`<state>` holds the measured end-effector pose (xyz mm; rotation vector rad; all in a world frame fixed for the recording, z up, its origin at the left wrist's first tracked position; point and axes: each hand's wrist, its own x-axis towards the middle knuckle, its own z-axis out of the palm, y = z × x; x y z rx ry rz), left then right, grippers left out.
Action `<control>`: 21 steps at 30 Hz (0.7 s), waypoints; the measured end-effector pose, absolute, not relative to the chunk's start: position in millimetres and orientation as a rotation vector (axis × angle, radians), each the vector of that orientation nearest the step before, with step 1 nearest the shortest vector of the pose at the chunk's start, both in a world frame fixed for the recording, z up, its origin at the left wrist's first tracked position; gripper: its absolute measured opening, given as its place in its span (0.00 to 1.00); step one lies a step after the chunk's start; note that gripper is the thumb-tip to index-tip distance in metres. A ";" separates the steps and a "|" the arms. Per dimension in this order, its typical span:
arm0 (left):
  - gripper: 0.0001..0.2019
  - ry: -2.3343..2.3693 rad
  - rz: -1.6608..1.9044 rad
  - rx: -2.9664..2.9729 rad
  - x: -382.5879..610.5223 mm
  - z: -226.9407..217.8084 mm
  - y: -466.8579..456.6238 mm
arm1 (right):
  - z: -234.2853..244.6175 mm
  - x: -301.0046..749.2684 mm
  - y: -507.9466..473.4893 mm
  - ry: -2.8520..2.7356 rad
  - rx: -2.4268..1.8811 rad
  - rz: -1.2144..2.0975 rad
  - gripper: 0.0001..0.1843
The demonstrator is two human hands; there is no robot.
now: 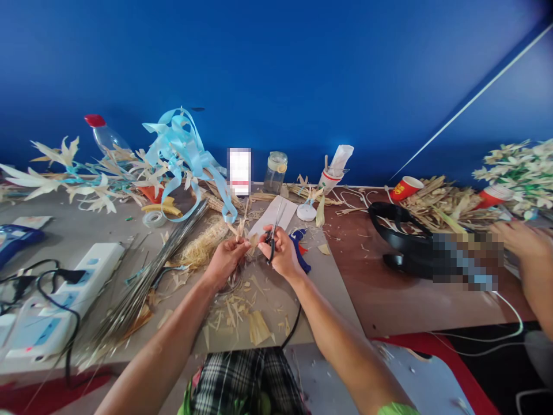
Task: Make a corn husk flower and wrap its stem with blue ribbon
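My left hand (225,257) is closed in a pinch on a small piece of dried corn husk (252,241) at the middle of the table. My right hand (281,252) is wrapped round a pair of scissors (273,226), whose blades point up and away, right beside the husk piece. Husk scraps (242,314) lie on the grey table (332,300) just below both hands. A blue glue gun (299,245) lies under my right hand.
A bundle of thin wires (147,282) and white power strips (60,300) lie at the left. Husk flowers with light blue ribbon (181,150), a bottle (106,135), a jar (275,171) and cups stand at the back. Another person's arm (529,259) reaches in at the right, near a black headset (401,242).
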<state>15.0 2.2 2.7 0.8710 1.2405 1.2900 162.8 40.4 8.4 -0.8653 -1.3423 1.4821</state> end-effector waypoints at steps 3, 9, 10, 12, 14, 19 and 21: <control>0.15 1.223 1.247 0.871 16.4 7.7 -0.5 | 2.4 160.7 40.5 -1.370 -0.902 1.379 0.20; 0.15 1.151 1.281 0.784 15.4 3.0 1.4 | -2.4 160.1 44.3 -1.289 -0.945 1.177 0.17; 0.15 1.136 1.286 0.775 15.0 1.0 2.3 | -2.5 159.6 44.2 -1.270 -0.953 1.157 0.17; 0.15 1.130 1.299 0.766 14.5 -2.2 3.7 | -3.2 157.7 42.9 -1.245 -0.964 1.130 0.17; 0.15 1.150 1.327 0.768 14.5 -3.8 4.3 | -4.6 154.9 40.2 -1.259 -0.965 1.112 0.17; 0.13 1.194 1.424 0.744 14.9 -1.9 4.2 | -6.0 150.9 31.9 -1.418 -0.940 1.104 0.18; 0.13 1.187 1.464 0.743 14.1 0.5 4.5 | -4.2 152.5 29.7 -1.468 -0.925 1.134 0.18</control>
